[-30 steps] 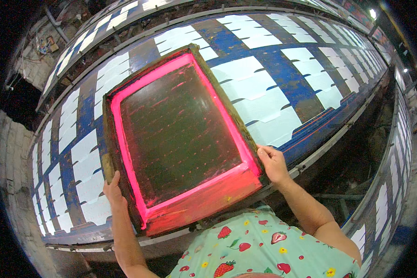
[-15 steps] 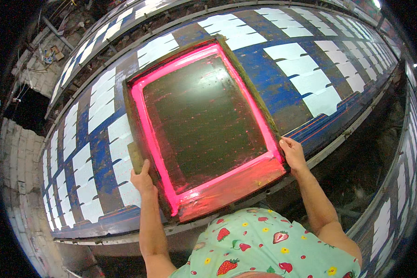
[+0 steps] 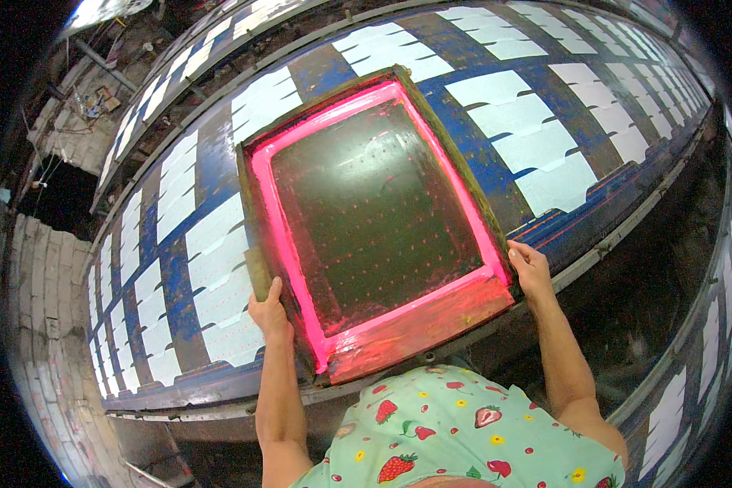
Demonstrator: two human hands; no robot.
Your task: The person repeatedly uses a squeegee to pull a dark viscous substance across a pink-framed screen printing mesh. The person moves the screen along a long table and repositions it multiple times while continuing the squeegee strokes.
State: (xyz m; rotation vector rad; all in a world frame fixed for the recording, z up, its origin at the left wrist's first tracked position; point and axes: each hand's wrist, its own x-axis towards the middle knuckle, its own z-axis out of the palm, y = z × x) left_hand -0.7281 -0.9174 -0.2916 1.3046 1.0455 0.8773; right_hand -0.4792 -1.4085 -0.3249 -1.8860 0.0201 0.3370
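Note:
A screen-printing frame (image 3: 337,324) lies tilted over the long table in front of me. Its dark mesh (image 3: 382,220) is bordered by bright pink ink, with a smeared red band along the near side. My left hand (image 3: 271,313) is closed at the frame's left side, by a flat brownish strip (image 3: 258,273) that sticks out there. At the near right corner, my right hand (image 3: 532,270) pinches the frame's edge between thumb and fingers. Whether the frame touches the table or hangs just above it, I cannot tell.
White notched cut pieces (image 3: 520,138) lie in rows on the blue and brown stained table (image 3: 472,159). A raised rail (image 3: 610,241) runs along its near edge. Another table with white pieces (image 3: 667,415) stands at the right. Brickwork (image 3: 49,325) is at the left.
Both hands have shifted the frame rightward along the table. More of the white pieces to its left now show, some with faint red dots. The grip of both hands is the same.

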